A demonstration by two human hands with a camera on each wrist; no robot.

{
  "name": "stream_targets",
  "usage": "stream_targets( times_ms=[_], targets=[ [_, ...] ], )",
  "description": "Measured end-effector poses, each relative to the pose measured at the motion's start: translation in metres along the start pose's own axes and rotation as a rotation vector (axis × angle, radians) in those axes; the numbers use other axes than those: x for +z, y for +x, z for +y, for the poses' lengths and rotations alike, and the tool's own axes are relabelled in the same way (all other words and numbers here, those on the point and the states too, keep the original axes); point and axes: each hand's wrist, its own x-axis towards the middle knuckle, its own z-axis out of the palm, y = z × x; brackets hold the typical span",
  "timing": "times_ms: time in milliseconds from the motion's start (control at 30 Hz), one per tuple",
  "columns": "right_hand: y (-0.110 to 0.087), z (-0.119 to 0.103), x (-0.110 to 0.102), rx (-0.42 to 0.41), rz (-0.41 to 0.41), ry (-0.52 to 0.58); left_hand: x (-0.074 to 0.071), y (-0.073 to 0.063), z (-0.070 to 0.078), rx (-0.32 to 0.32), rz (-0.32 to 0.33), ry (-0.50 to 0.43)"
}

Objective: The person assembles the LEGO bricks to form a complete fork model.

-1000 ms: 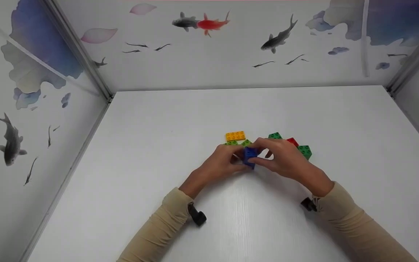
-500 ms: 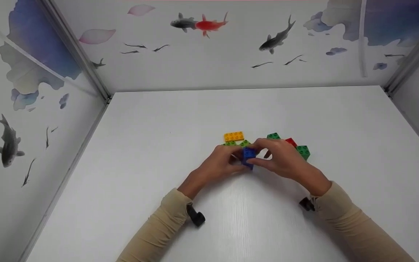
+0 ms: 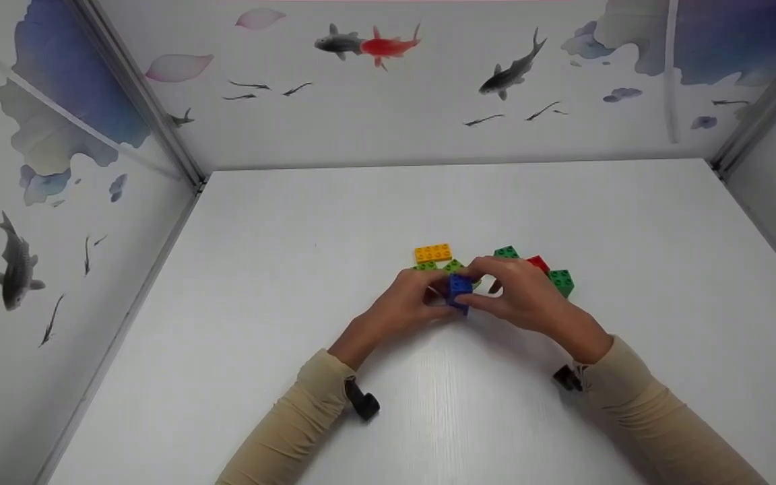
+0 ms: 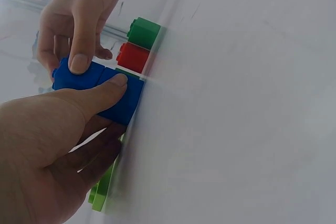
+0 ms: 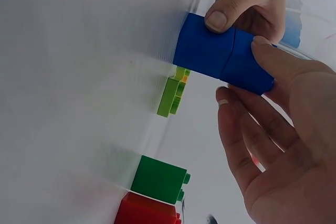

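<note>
Two blue building bricks stand one on top of the other on the table, with a thin seam between the upper brick [image 5: 247,62] and the lower brick [image 5: 203,45]. My left hand [image 3: 401,302] grips the lower brick, its thumb flat against the near face. From the right, my right hand [image 3: 529,293] pinches the upper brick between thumb and fingers. Studs show on top of the stack in the head view. Just behind the hands lie light green bricks [image 3: 454,265], partly covered by them.
A yellow brick [image 3: 433,253] lies flat behind the light green ones. Past my right hand are a red brick [image 3: 537,263] and two dark green bricks, one nearer [image 3: 562,282] and one farther back [image 3: 506,252]. Printed walls [image 3: 388,121] border the white table [image 3: 294,222].
Both hands keep their hold on the blue bricks in the same place. The whole head view has shifted very slightly.
</note>
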Motion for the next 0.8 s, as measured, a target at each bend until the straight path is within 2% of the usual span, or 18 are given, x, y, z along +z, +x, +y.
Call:
stream_targets(
  times_ms=[400,800],
  targets=[
    [-0.0015,0.0020,0.0016,-0.035,0.006,-0.074,0.0003,-0.0004,0.0005,0.004,-0.002,-0.017],
    [-0.0003,0.0027,0.0025,-0.028,-0.009,-0.117,-0.0010,-0.0007,0.0004,-0.017,-0.007,-0.036]
  ],
)
